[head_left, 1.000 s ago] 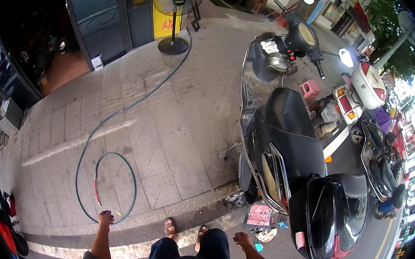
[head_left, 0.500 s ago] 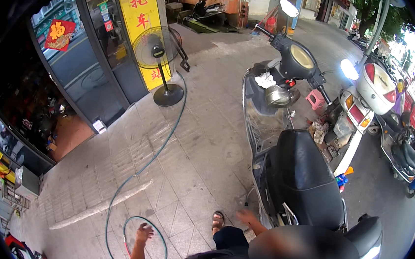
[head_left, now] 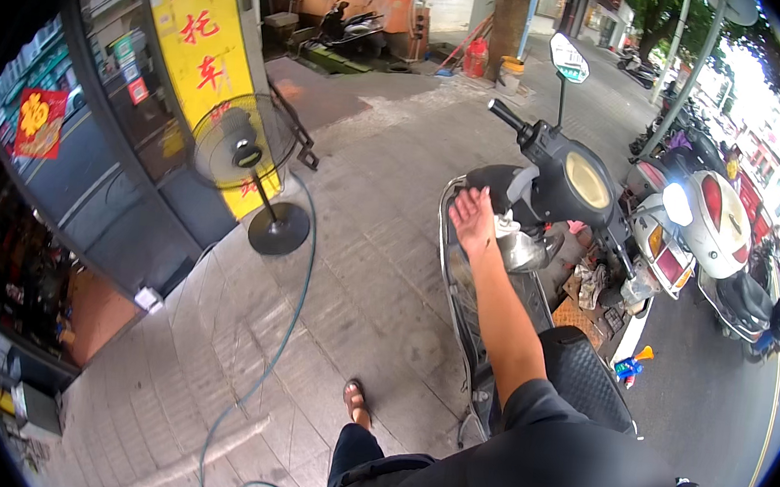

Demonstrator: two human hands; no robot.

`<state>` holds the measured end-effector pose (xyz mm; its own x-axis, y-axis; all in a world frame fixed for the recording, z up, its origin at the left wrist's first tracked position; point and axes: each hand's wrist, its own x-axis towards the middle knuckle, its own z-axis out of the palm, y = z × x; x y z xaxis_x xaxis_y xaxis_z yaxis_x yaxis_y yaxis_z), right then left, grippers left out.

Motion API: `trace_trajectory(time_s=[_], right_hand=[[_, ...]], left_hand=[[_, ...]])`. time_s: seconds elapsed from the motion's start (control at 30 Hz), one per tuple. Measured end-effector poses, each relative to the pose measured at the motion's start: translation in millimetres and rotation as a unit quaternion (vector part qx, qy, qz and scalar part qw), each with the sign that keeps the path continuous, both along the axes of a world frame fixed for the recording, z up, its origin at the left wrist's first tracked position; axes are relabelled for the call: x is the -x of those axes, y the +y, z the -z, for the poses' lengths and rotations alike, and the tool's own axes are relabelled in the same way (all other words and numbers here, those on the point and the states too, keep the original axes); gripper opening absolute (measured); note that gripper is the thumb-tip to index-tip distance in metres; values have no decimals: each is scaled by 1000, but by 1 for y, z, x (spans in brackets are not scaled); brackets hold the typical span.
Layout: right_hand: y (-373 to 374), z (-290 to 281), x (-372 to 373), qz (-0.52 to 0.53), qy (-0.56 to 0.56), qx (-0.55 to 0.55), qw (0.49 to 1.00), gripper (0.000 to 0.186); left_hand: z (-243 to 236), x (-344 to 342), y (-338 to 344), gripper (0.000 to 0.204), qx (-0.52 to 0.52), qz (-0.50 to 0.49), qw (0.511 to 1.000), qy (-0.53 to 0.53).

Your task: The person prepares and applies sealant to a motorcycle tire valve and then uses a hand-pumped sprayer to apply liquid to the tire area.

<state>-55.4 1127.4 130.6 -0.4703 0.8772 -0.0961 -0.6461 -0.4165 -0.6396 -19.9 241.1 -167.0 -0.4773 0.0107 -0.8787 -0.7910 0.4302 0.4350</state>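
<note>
My right hand (head_left: 474,219) is stretched out over the front of a dark scooter (head_left: 583,372), fingers spread and nothing in them. Close beside it are a white cloth-like thing (head_left: 507,224) and a silvery rounded shell (head_left: 525,252), both below the handlebar. I cannot tell whether the hand touches the scooter's dark front panel (head_left: 497,186). Higher up are the round dial panel (head_left: 588,181), the left handlebar grip (head_left: 507,115) and a mirror (head_left: 568,59). My left hand is out of view.
A black standing fan (head_left: 245,152) stands left, by a glass door (head_left: 90,171). A green hose (head_left: 296,305) runs over the paving. Right of the scooter lie a cardboard piece (head_left: 578,322) and a blue-and-orange toy (head_left: 632,365). Another scooter with a white box (head_left: 724,226) stands beyond.
My right hand has moved from beside the scooter's seat forward to its front end. My left hand, seen over the hose before, has left the view. The whole view has shifted.
</note>
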Motion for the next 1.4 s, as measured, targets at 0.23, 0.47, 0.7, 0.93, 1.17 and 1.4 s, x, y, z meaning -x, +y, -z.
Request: trace_trajectory(time_s=[0.23,0.47,0.7,0.93,1.17,1.4], right_hand=[[164,-102,104,140,140,50,979,52],[248,-80,90,260,313,18,913,44],[231,-103,96,283,321,-2,904,24],[226,-100,86,275,295,27,915,28],[229,-100,88,310,241,18,919,42],[236,-90,93,339,201,21,919,36]], left_hand=[[-44,297,100,38,-125,-83,989,3],[-150,440,366,29,-74,4,979,191],[-108,495,478,19,-199,434,869,132],[-112,532,627,33,-41,422,905,20],[-165,545,808,30,-108,434,893,54],[-177,520,866,30,-148,479,864,40]])
